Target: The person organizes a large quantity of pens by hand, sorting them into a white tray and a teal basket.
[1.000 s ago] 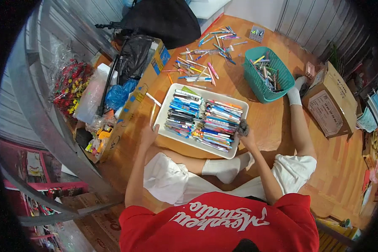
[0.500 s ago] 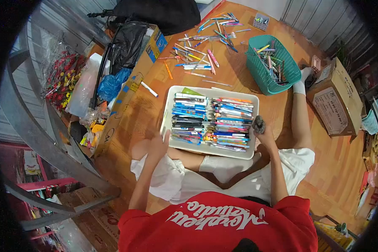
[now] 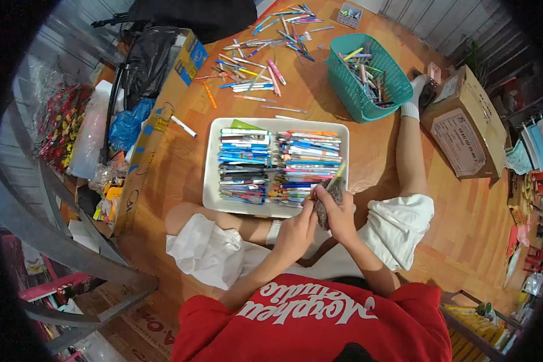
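Grey cloth [image 3: 332, 194]: bunching around pen [image 3: 340, 171], at tray's [image 3: 212, 181] 4 o'clock.
Right hand [image 3: 342, 218]: curling closed, gripping cloth.
Left hand [image 3: 297, 231]: curling nearly closed beside cloth; hold unclear.
Basket [image 3: 351, 96]: sitting 1–2 o'clock from tray.

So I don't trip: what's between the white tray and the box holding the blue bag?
One white marker on the wooden floor, seen in the head view.

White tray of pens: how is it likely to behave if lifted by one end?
The white tray is probably stiff: its edges look straight. Packed rows of pens likely make it fairly heavy. Raised at one end, those pens might slide, since no strap shows over them.
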Action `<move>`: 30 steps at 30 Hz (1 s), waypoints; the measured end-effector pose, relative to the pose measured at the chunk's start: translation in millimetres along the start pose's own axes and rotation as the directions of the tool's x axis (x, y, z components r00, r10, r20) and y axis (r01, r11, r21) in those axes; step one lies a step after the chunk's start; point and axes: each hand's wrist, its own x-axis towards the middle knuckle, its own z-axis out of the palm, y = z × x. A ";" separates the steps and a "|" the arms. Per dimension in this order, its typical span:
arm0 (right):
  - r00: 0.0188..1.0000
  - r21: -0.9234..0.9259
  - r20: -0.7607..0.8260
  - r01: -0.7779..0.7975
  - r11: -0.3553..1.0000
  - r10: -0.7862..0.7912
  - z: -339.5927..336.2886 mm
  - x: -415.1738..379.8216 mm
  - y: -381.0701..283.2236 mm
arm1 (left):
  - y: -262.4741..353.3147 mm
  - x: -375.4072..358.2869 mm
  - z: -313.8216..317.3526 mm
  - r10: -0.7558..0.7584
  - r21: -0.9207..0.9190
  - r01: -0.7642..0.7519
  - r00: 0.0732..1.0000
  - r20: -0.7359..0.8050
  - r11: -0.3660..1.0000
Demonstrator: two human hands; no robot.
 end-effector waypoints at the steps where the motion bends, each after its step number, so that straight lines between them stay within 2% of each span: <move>1: 1.000 -0.007 -0.024 -0.009 1.000 0.009 0.9 2.3 -3.3 | 4.2 1.1 -4.2 -0.005 0.009 0.005 1.000 -0.017 1.000; 4: 0.987 0.138 -0.134 0.103 0.985 -0.084 6.1 17.3 -22.9 | 11.6 3.2 -16.6 0.029 0.059 -0.030 1.000 0.006 0.998; 5: 0.982 0.209 -0.174 0.108 0.972 -0.072 4.9 25.0 -33.9 | 12.5 0.3 -14.5 0.015 0.051 -0.014 1.000 -0.016 0.999; 8: 0.955 0.393 -0.292 0.166 0.904 -0.049 -35.9 57.7 -50.0 | 7.8 -15.3 -9.4 -0.064 -0.067 0.072 0.992 0.113 0.995; 9: 0.933 0.484 -0.351 0.249 0.839 -0.074 -57.7 72.9 -54.8 | 8.1 -22.5 -9.1 -0.120 -0.195 0.147 0.982 0.145 0.970; 10: 0.908 0.561 -0.410 0.328 0.760 -0.090 -68.5 80.8 -61.4 | 7.1 -26.5 -7.8 -0.135 -0.243 0.160 0.984 0.115 0.957; 13: 0.934 0.289 -0.327 0.245 0.925 -0.145 -63.6 60.4 -60.7 | 3.0 -28.7 -6.6 -0.181 -0.376 0.174 0.983 0.017 0.910; 14: 0.966 0.281 -0.256 0.106 0.954 -0.032 -52.9 49.1 -55.9 | 0.5 -26.0 -4.1 -0.196 -0.441 0.165 0.980 -0.025 0.882; 16: 0.986 0.202 -0.164 0.054 0.978 -0.021 -29.3 31.8 -40.0 | -1.9 -15.4 0.2 -0.227 -0.563 0.128 0.968 -0.108 0.817; 17: 0.993 0.234 -0.101 -0.029 0.972 0.054 -22.2 22.3 -34.2 | 3.9 -12.4 -3.6 -0.231 -0.621 0.126 0.969 -0.092 0.774; 18: 0.991 0.262 -0.036 -0.115 0.958 0.128 -17.7 16.1 -30.4 | 9.8 -9.1 -10.8 -0.197 -0.560 0.131 0.979 -0.058 0.818; 21: 0.997 0.355 -0.039 -0.046 0.934 0.064 -6.9 13.5 -46.2 | 19.4 -8.6 -37.2 -0.105 -0.402 0.112 0.994 0.039 0.909; 24: 0.991 0.281 -0.108 0.106 0.954 -0.078 -11.1 17.1 -47.3 | 19.0 -20.2 -48.6 -0.067 -0.290 0.104 0.989 0.135 0.951; 25: 0.991 0.293 -0.112 0.102 0.950 -0.072 -12.0 16.8 -48.4 | 19.8 -23.0 -51.0 -0.054 -0.273 0.089 0.990 0.133 0.958; 28: 0.995 0.260 -0.029 0.101 0.960 -0.096 -14.1 15.3 -48.5 | 20.0 -28.4 -56.0 -0.043 -0.239 0.073 0.991 0.128 0.968; 30: 0.991 0.166 0.017 0.129 0.978 -0.134 -13.4 15.0 -49.4 | 19.6 -29.2 -57.6 -0.064 -0.233 0.095 0.989 0.136 0.968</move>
